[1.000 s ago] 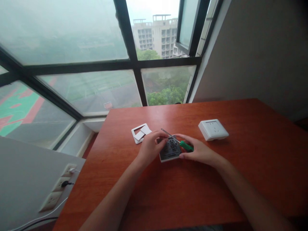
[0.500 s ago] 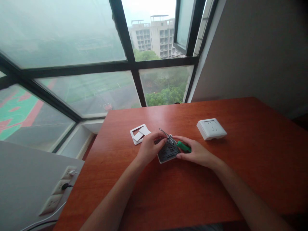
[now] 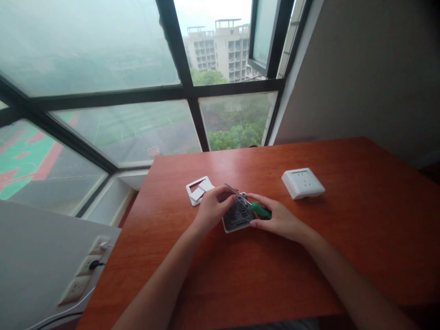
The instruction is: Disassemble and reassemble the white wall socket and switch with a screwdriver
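Green-handled, a screwdriver (image 3: pixel 261 211) is gripped in the right hand (image 3: pixel 282 218), its shaft slanted up and leftward over a white-rimmed, dark grey socket panel (image 3: pixel 238 221). That panel is framed between both hands, over the reddish-brown desk (image 3: pixel 271 277). Its upper left is covered by the left hand (image 3: pixel 213 209), thumb and fingers close together; whether anything is pinched cannot be told. Farther left, a white frame (image 3: pixel 190 195) is overlapped by white plates (image 3: pixel 198 192); well to the right, a white boxed socket (image 3: pixel 303 183) is set.
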`<state>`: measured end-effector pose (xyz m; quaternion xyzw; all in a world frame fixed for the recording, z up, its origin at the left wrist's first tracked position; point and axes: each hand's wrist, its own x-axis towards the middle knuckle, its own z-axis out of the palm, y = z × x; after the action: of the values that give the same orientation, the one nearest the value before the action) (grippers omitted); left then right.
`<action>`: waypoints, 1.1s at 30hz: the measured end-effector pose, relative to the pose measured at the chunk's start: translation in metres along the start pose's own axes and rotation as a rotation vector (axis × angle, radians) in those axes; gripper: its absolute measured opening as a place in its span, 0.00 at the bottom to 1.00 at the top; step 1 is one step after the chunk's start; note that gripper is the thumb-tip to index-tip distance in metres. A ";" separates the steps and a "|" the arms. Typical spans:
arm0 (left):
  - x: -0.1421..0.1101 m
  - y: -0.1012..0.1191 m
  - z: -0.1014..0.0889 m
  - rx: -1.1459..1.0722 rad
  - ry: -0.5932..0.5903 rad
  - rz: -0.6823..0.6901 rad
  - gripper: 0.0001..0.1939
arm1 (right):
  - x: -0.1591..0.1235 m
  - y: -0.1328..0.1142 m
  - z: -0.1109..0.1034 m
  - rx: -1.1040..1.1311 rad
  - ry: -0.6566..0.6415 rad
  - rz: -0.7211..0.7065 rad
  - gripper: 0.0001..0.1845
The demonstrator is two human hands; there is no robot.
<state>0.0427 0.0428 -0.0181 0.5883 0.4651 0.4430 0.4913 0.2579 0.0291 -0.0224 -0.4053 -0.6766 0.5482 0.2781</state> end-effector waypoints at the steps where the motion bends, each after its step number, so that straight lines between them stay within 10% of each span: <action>1: 0.000 0.001 0.000 -0.012 0.003 -0.008 0.08 | 0.000 0.000 0.001 0.002 0.002 0.007 0.41; 33: 0.000 0.002 -0.005 -0.470 0.160 -0.240 0.16 | 0.014 -0.016 -0.010 -0.313 -0.158 0.017 0.45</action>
<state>0.0377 0.0439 -0.0153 0.3621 0.4531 0.5225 0.6250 0.2551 0.0448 -0.0052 -0.4050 -0.7700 0.4687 0.1531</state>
